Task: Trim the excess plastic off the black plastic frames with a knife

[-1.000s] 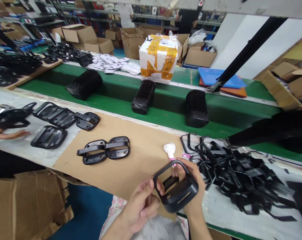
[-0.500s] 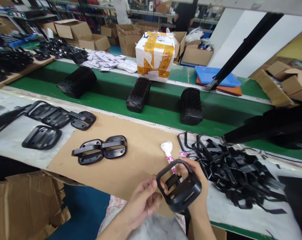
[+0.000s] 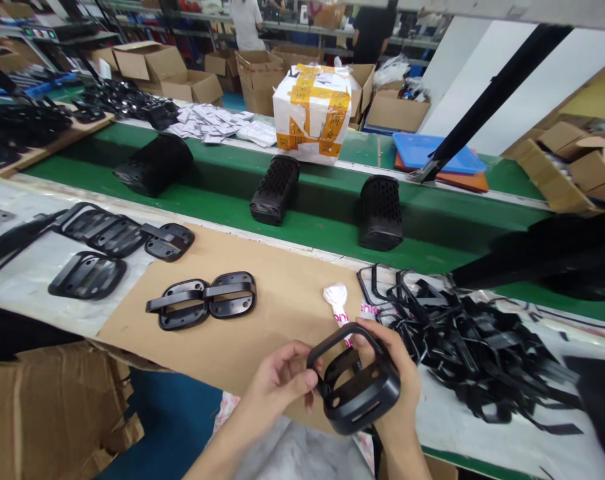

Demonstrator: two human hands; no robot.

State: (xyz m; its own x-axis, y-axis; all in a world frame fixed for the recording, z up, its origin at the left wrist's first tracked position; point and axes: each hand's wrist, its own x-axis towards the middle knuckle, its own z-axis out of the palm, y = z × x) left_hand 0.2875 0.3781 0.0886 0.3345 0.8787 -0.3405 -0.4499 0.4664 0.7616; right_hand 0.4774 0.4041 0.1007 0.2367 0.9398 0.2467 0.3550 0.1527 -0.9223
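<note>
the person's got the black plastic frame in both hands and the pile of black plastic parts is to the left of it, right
Not quite. The head view shows the pile of black plastic parts to the right of the black plastic frame, not the left. The rest stands: the left hand and right hand both hold the frame.

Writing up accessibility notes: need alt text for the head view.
A left hand and right hand hold a black plastic frame over the edge of a cardboard sheet. A heap of black frames lies to the right, near a green conveyor belt with black perforated cylinders on it.
</note>
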